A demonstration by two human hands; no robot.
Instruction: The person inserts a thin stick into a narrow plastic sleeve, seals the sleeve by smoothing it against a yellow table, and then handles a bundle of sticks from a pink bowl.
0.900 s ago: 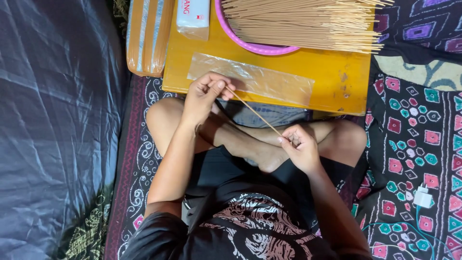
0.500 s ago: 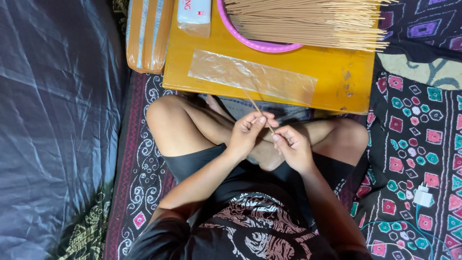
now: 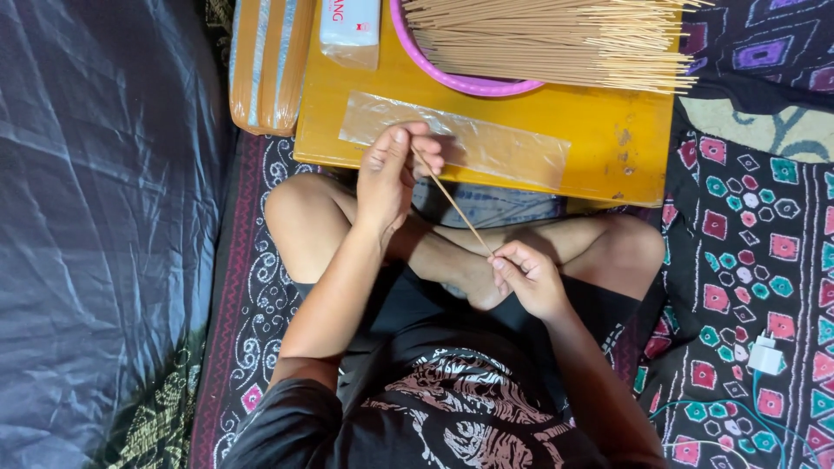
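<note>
One thin tan stick point(image 3: 452, 201) stretches between both pinching hands, just below the yellow wooden board point(image 3: 599, 130): left hand point(image 3: 391, 178) at its upper end, right hand point(image 3: 526, 278) below. Above, a pink bowl's point(image 3: 469, 84) heap of sticks point(image 3: 556, 39) remains; the clear plastic sleeve point(image 3: 486, 148) looks empty.

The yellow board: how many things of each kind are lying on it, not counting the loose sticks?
Pink bowl, full of thin sticks: 1
Clear plastic sleeve: 1
White packet at the yellow board's top edge: 1
Total: 3
</note>
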